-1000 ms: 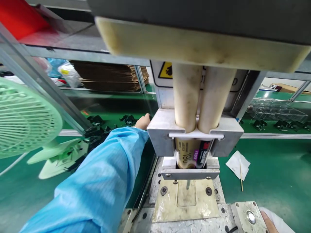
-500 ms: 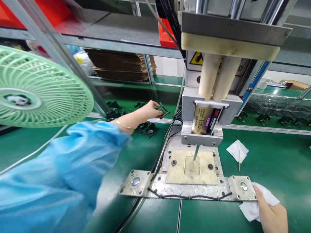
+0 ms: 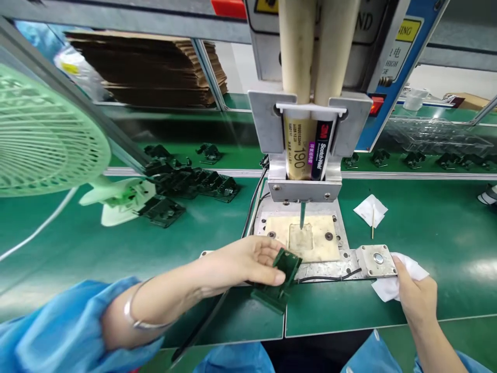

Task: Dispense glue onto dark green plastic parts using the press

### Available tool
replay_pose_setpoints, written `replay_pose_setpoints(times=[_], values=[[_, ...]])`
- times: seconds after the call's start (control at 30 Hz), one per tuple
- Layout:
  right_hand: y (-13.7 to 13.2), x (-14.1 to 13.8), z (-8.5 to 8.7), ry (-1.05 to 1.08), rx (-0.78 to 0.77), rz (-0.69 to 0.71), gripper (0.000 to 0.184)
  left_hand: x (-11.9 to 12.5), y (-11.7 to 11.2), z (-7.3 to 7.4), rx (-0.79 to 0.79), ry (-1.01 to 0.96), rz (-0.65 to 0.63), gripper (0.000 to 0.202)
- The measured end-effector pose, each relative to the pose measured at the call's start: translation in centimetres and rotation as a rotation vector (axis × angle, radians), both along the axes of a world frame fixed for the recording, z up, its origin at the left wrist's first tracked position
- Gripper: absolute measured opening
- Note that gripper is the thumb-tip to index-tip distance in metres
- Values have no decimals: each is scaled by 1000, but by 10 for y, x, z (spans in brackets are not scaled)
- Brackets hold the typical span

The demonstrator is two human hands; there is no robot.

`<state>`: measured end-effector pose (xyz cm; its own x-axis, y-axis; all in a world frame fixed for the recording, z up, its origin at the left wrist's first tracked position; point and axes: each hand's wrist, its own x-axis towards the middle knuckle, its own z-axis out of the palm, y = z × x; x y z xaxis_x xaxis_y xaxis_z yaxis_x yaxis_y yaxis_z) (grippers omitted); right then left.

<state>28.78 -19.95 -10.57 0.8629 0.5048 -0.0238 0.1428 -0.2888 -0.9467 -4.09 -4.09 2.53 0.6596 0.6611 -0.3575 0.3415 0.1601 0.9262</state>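
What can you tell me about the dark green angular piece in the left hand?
The dark green angular piece looks like hard, slightly glossy plastic, with a narrower upper section and a wider lower end. It is tilted, gripped in the bare left hand, the thumb across its near side. It is in front of the cream rectangular plate, not in that plate's recess. Its far side is hidden, and finer details are unclear.

- One camera, worn on the head, looks forward and down across the green desk (image 3: 337, 311).
- The left hand (image 3: 244, 264) and the right hand (image 3: 419, 298) show near, from above.
- The dispensing machine (image 3: 308, 142) faces it just beyond, cut by the top edge; stacked cardboard (image 3: 143, 67) shows farther back.
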Motion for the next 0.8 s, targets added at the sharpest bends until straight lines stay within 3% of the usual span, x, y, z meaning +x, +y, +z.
replay_pose_setpoints(times=[0.1,0.2,0.27,0.43,0.53,0.6,0.67,0.73,0.8], values=[[-1,-3,2,-27,19,7,51,22,14,-5,-245,-51,49,40],[-2,-3,2,-25,41,31,49,31,28,-13,-228,-93,66,38],[-3,-2,2,-9,36,35,48,34,33,-20,-129,-108,76,44],[-3,1,-3,-8,11,46,48,36,33,-40,286,-34,61,63],[-5,1,-4,-22,26,37,49,34,31,-42,462,95,-8,64],[-6,1,-2,-35,20,12,52,24,29,-38,604,190,-12,81],[-7,0,2,-44,3,-20,55,5,28,-32,776,266,63,95],[-6,0,8,-33,-17,-45,60,-22,25,-27,868,333,204,86],[-3,-1,14,2,-44,-34,62,-53,19,-27,777,427,350,65]])
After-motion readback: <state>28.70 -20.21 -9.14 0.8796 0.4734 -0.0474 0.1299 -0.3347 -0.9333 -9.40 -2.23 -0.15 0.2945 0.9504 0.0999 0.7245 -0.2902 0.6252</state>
